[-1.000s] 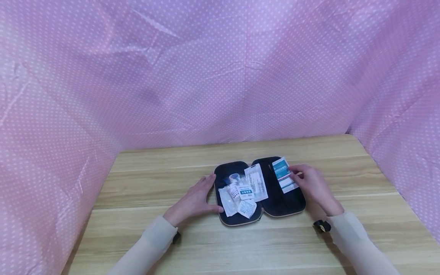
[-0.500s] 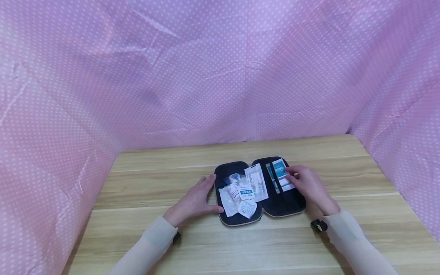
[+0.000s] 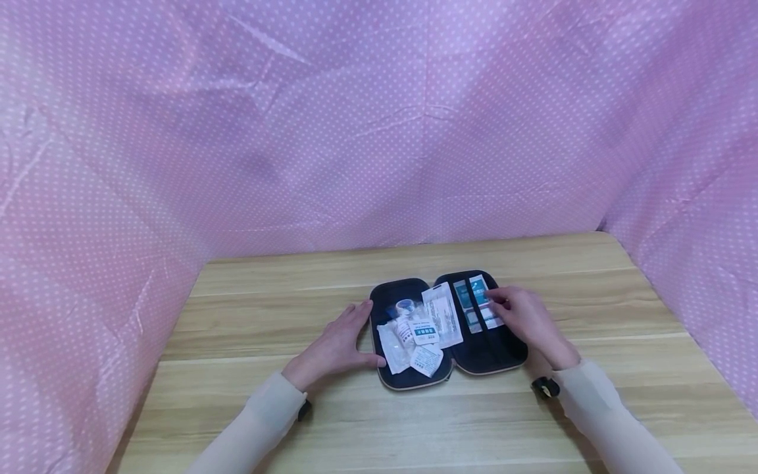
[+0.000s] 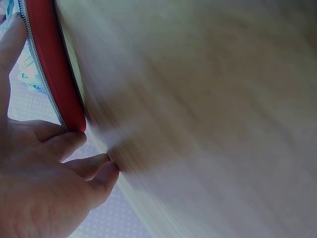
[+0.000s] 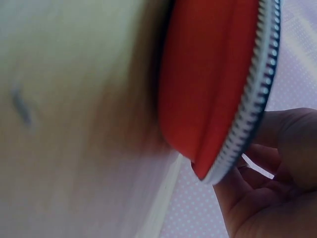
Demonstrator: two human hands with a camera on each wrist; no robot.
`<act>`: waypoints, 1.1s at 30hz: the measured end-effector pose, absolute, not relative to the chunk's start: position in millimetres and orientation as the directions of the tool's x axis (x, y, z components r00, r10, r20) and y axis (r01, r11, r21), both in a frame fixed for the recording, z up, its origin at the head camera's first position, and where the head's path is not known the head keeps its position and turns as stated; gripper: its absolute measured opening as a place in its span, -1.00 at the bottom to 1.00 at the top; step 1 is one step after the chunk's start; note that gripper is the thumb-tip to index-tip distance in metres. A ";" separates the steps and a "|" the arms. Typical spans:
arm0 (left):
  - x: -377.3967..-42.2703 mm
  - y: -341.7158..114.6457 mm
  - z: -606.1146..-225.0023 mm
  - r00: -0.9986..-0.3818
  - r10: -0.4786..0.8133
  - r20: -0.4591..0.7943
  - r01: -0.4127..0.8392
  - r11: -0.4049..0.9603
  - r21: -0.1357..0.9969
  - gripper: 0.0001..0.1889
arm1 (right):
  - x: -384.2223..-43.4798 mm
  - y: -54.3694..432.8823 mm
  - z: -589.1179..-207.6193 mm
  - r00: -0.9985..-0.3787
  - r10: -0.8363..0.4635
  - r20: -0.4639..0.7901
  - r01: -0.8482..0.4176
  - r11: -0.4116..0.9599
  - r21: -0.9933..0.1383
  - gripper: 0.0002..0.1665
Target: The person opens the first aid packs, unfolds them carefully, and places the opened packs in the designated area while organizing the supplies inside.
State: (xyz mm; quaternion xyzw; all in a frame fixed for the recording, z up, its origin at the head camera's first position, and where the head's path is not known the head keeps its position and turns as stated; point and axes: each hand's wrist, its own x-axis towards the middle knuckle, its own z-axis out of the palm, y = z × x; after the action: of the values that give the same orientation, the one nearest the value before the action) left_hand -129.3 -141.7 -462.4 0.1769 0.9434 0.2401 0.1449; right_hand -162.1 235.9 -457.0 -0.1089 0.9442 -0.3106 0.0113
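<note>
An unzipped first-aid case (image 3: 491, 359) lies spread on the table, black inside, with a red outer side (image 4: 49, 59) in the left wrist view. My left hand (image 3: 331, 345) rests at its left edge, thumb and fingers spread along the rim. Over the case's right half, my right hand (image 3: 530, 319) pinches the right side of a teal-and-white packet (image 3: 478, 285). A black elastic strap (image 3: 476, 304) crosses over the packet. In the right wrist view the case's zipped rim (image 5: 247, 114) hides the pinching fingertips.
The left half holds a rolled bandage (image 3: 405, 331), a small alcohol pad packet (image 3: 425, 332), another white square packet (image 3: 426, 359) and a clear wrapped item (image 3: 393, 347). A long white packet (image 3: 442, 315) lies across the hinge. Pink dotted cloth (image 3: 379, 131) surrounds the wooden table (image 3: 266, 289).
The packet has slid left under the elastic strap, with my right hand moving left along with it. My left hand and the case have stayed in place.
</note>
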 end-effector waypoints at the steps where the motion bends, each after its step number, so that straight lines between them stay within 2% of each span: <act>1: -129.3 -141.7 -462.2 -0.895 0.404 -0.189 0.264 0.822 0.505 0.26 | -162.5 235.4 -457.2 -0.976 -0.213 0.045 -0.198 0.785 -0.587 -0.67; 33: -130.2 -141.1 -464.5 -0.899 0.397 -0.185 0.259 0.823 0.506 0.26 | -169.5 221.5 -459.5 -0.968 -0.248 0.044 -0.228 0.790 -0.570 -0.66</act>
State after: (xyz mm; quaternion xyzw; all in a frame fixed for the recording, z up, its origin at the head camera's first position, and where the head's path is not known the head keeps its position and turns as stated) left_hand -130.2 -141.1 -464.5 0.1736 0.9440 0.2416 0.1426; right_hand -169.5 221.5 -459.5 -0.1259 0.9458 -0.2989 0.0165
